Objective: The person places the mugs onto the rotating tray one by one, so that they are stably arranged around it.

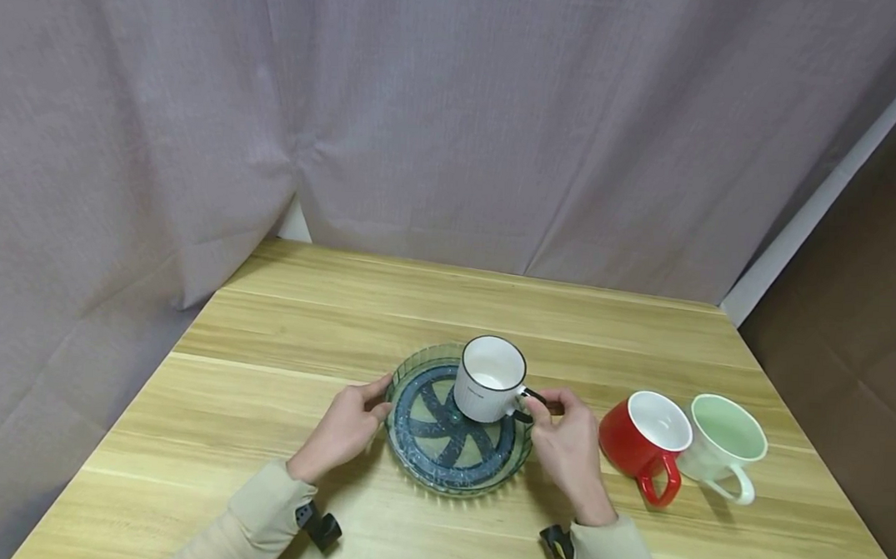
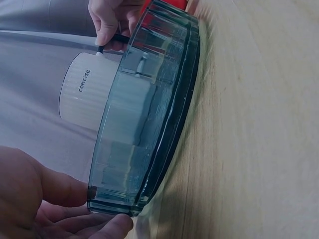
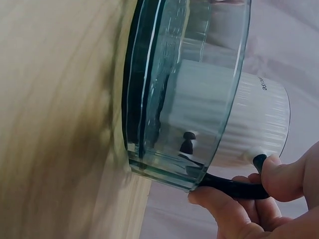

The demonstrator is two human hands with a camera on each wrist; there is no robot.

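Note:
A white ribbed mug [image 1: 492,380] with a black rim and black handle stands upright inside a round, clear greenish tray [image 1: 450,473], toward its back right. My right hand [image 1: 570,442] pinches the mug's handle [image 3: 234,187] between thumb and fingers. At the tray's left edge, my left hand [image 1: 347,425] grips the rim, thumb on the upper side and fingers beneath, as the left wrist view shows. The word "concise" is printed on the mug's side. Dark blue spokes pattern the tray's bottom.
Right of the tray, a red mug [image 1: 621,437] with a white inside stands beside a pale green mug [image 1: 726,438]; both handles point toward the front. A grey curtain [image 1: 454,130] hangs behind the wooden table [image 1: 288,339], and a brown panel [image 1: 854,272] borders its right side.

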